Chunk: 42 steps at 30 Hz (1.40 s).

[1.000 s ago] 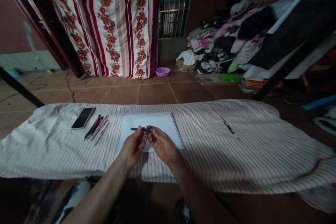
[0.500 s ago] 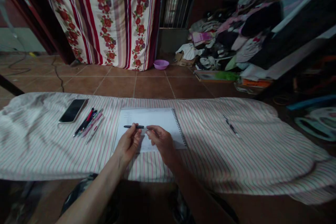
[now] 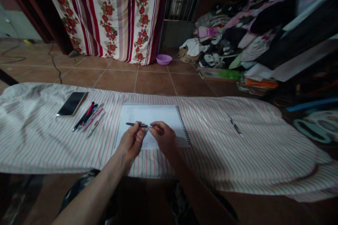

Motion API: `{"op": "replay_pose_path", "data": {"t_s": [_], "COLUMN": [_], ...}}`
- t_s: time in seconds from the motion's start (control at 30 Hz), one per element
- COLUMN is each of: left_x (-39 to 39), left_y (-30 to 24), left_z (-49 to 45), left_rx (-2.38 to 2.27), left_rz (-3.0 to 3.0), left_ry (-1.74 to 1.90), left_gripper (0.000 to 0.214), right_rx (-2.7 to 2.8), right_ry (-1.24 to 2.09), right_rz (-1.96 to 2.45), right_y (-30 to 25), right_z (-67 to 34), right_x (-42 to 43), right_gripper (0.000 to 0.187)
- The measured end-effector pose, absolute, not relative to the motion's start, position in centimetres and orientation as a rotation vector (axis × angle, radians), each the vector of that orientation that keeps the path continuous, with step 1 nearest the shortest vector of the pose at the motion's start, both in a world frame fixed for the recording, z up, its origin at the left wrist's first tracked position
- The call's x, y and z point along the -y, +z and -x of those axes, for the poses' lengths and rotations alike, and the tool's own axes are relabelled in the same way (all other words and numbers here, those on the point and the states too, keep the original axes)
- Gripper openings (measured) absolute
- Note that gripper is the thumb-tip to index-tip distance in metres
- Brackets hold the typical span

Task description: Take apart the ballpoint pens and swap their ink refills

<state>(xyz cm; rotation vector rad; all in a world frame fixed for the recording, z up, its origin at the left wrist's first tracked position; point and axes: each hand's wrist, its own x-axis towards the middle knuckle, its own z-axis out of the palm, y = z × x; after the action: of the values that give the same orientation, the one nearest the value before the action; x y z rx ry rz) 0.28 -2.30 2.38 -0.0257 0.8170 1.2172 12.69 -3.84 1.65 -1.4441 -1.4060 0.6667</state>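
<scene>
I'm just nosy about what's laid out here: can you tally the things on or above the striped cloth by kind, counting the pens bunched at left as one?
Phone: 1
Spiral notebook: 1
Held pen: 1
Lone pen at right: 1
Pen bunch at left: 1
Total: 5

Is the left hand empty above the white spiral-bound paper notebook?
No, the left hand holds a slim black pen over the notebook.
</scene>
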Motion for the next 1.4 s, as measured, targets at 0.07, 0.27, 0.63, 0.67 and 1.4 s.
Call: {"op": "replay_pose_path", "data": {"t_s": [0.07, 0.27, 0.63, 0.67, 1.4], "left_x": [2.30, 2.22, 2.12, 2.11, 1.95], "left_y": [2.34, 2.10, 2.07, 2.00, 2.16], "left_z": [-0.31, -0.47, -0.72, -0.72, -0.52], "left_rx": [-0.814, -0.789, -0.793, -0.787, -0.790], "left_rz": [0.018, -0.012, -0.024, -0.026, 0.015], "left_ry": [1.221, 1.235, 1.245, 1.246, 1.247], "left_gripper": [0.022, 0.021, 0.022, 0.022, 0.020], "right_rx": [1.452, 1.454, 1.428, 1.425, 1.381], "right_ry": [0.623, 0.594, 0.661, 0.660, 0.632], "right_rz": [1.443, 1.443, 1.491, 1.493, 1.517], "right_y": [1.63, 1.71, 1.65, 1.64, 1.80], "right_z": [-12.70, -12.52, -12.77, -12.80, -12.96], "right_x": [3.89, 3.90, 3.99, 4.01, 4.12], "right_gripper": [0.012, 0.010, 0.014, 0.014, 0.019]}}
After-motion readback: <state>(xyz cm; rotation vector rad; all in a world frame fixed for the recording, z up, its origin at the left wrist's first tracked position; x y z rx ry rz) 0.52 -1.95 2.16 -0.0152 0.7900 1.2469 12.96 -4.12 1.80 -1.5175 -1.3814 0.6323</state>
